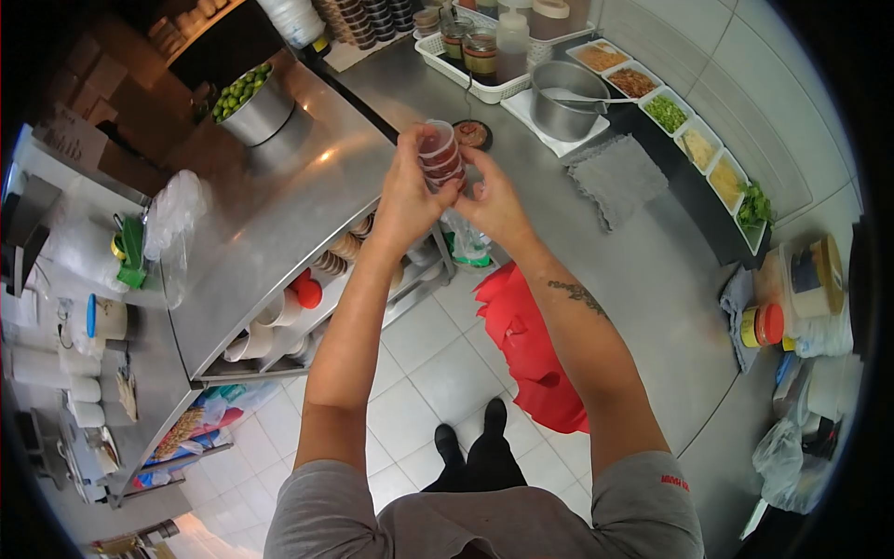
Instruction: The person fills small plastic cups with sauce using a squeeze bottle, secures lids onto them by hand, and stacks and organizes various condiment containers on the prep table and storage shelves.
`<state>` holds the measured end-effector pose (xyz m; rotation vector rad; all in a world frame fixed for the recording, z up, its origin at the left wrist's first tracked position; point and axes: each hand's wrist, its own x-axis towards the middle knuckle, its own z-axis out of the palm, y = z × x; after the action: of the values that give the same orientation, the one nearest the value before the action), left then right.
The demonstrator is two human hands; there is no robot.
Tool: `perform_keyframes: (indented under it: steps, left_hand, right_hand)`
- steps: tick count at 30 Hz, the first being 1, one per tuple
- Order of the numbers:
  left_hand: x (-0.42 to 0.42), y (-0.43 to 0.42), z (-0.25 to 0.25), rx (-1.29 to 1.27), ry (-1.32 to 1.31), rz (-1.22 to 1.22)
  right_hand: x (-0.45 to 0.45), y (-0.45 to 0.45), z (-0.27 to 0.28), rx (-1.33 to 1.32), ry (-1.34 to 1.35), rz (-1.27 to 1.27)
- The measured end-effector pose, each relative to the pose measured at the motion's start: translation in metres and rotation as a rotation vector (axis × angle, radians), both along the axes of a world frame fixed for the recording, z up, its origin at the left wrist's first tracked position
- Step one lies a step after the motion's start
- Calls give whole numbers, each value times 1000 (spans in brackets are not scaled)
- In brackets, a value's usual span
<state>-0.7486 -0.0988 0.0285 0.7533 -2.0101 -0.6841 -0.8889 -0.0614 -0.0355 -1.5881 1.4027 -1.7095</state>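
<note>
Between my two hands is a stack of small clear plastic cups [440, 149] with dark red contents, held above the corner where the steel counters meet. The fingers of my left hand [408, 186] wrap round the stack's left side. My right hand [495, 200] grips it from the right, low down, with thumb and fingers against the cups. Just behind the stack, a small round dish with something pinkish-brown [472, 135] sits on the counter. What exactly fills the cups is too small to tell.
A steel pot [568, 101] stands on a white cloth at the back. White trays of chopped toppings [667, 114] line the right wall. A grey cloth [618, 180] lies on the right counter. Limes fill a metal pot [259, 119] on the left counter. Red fabric [535, 359] hangs below my right arm.
</note>
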Motion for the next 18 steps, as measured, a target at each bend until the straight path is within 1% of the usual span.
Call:
perform_keyframes:
  steps: [2, 3, 6, 7, 9, 11, 13, 14, 15, 16, 18]
  left_hand:
    - [0, -2, -5, -65, -40, 16]
    - [0, -4, -9, -56, -29, 5]
    - [1, -3, -17, -60, 4, -13]
    - [0, 2, -15, -83, 16, -15]
    - [-4, 12, -15, -81, 37, -8]
    - [-9, 19, -20, -66, 37, 27]
    - [-11, 25, -21, -61, 61, 71]
    - [-11, 27, -22, -101, 52, 130]
    - [-11, 29, -21, -142, 44, 186]
    - [-10, 31, -21, -182, 34, 239]
    - [-8, 30, -23, -179, 36, 253]
  right_hand:
    - [-3, 1, -2, 80, -16, 33]
    - [-4, 2, 0, 120, -24, 53]
    - [-1, 3, 0, 89, -71, 28]
    - [0, -1, -2, 21, -166, 106]
    - [-1, 0, -1, 9, -129, 120]
    - [-2, 2, 3, 30, -46, 85]
    - [1, 5, 12, 28, -10, 102]
    - [2, 7, 15, 28, 10, 107]
    - [6, 10, 22, 97, -117, 159]
    - [6, 9, 21, 105, -106, 167]
    - [3, 8, 18, 121, -87, 176]
